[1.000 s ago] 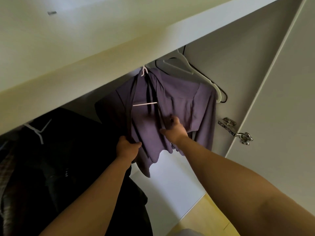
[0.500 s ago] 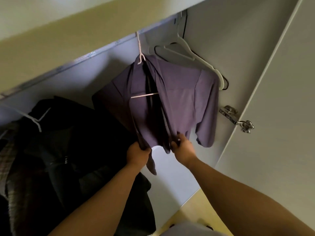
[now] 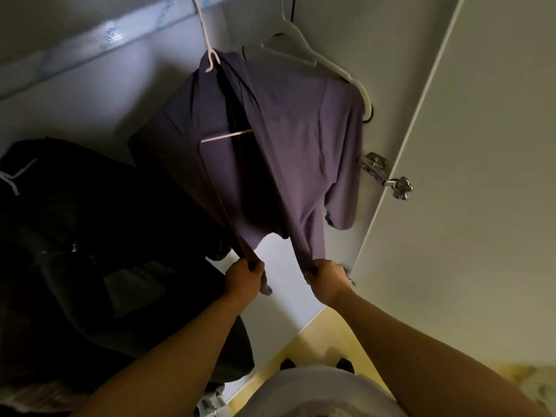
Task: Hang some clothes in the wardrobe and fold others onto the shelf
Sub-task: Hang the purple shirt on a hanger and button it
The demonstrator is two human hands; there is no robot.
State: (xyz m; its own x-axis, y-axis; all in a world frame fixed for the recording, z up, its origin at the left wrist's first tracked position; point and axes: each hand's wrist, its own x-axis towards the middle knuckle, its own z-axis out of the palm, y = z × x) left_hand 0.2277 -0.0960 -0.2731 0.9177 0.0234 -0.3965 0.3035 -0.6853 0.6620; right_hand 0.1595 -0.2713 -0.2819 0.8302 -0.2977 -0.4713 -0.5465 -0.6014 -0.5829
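1. Purple short-sleeved shirt [image 3: 294,152] hangs on a thin pink plastic hanger [image 3: 210,55] hooked over the wardrobe's pale rail [image 3: 105,40], toward its right end.
2. Left hand [image 3: 243,279] and right hand [image 3: 326,281] each clench a bottom front hem and pull it taut. I'd guess that's to straighten it so it hangs flat.
3. Inside the wardrobe, dark garments [image 3: 90,236] are bunched at the left, and an empty white plastic hanger [image 3: 325,63] sits just right of the shirt.

Hooks of pink hanger [image 3: 207,40] & white hanger [image 3: 316,60] were cut off at top edge. Print on rail [image 3: 90,46] was too blurred to read. Hem corners of purple shirt [image 3: 285,152] were hidden inside left hand [image 3: 243,279] & right hand [image 3: 325,279].
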